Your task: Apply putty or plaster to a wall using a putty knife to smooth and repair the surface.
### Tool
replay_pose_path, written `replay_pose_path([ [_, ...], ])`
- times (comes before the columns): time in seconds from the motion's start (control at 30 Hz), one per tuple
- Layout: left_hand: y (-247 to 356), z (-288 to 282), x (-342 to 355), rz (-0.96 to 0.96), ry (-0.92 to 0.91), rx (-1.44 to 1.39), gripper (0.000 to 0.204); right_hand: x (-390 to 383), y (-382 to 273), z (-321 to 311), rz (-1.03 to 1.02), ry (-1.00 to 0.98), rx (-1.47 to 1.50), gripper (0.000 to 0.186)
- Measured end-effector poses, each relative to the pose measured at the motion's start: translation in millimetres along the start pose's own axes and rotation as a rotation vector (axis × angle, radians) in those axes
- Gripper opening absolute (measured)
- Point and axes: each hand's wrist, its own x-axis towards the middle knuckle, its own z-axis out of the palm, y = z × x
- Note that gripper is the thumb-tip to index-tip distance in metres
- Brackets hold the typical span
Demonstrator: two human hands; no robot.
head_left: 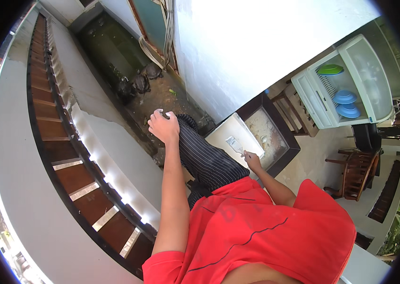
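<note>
My right hand (253,161) is closed round the handle of a paintbrush (234,143). The brush's pale, white-smeared head lies over a white rectangular tray (219,137) beside my right thigh. My left hand (164,127) is at the knee of my dark pinstriped trousers (209,161), with its fingers curled inward. Something dark shows between its thumb and fingers, too small to name.
A white wall (237,52) rises ahead. At the far left is a murky pond (110,42) with several turtle-like dark shapes (141,83) at its edge. A dark-framed sandy bed (268,132), a dish cabinet (323,102) and a wooden chair (358,175) stand right; a slatted railing (74,177) curves left.
</note>
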Motion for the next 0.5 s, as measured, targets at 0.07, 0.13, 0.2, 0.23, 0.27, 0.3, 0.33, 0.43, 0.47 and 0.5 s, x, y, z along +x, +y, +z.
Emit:
replay_pose_path([
  [0.07, 0.0, 0.4, -0.5, -0.008, 0.009, -0.024, 0.029, 2.6, -23.2, -11.3, -0.032, 0.019, 0.034, 0.046],
  [0.13, -0.7, -1.4, 0.9, -0.022, 0.004, -0.047, 0.029, 4.7, -51.6, -19.2, -0.123, 0.039, 0.141, 0.043],
  [0.2, -7.5, -3.0, 2.3, -0.028, 0.045, -0.066, 0.029, 5.5, -89.2, -27.6, -0.184, 0.006, 0.229, 0.04],
  [0.23, -13.4, -3.5, 2.3, -0.028, 0.032, -0.05, 0.029, 3.1, -109.7, -30.2, -0.151, -0.054, 0.295, 0.037],
  [0.27, -15.3, -5.4, 4.0, -0.031, 0.024, -0.042, 0.029, 2.6, -131.3, -34.9, -0.125, -0.115, 0.356, 0.035],
  [0.3, -16.4, -7.3, 4.6, -0.043, 0.032, -0.036, 0.029, 2.3, -154.3, -38.3, -0.083, -0.176, 0.453, 0.032],
  [0.33, -15.4, -7.5, 5.6, -0.06, 0.052, -0.061, 0.029, 1.8, -175.8, -43.1, -0.036, -0.234, 0.55, 0.031],
  [0.43, -21.3, -10.8, 4.7, -0.054, 0.063, -0.032, 0.03, 9.3, -242.3, -56.8, -0.045, -0.375, 0.696, 0.035],
  [0.47, -23.5, -13.6, 5.1, -0.064, 0.073, -0.039, 0.03, 9.7, -268.7, -62.0, -0.054, -0.417, 0.737, 0.036],
  [0.5, -22.6, -16.0, 5.6, -0.091, 0.031, -0.045, 0.03, 10.6, -294.8, -69.7, -0.071, -0.438, 0.757, 0.036],
])
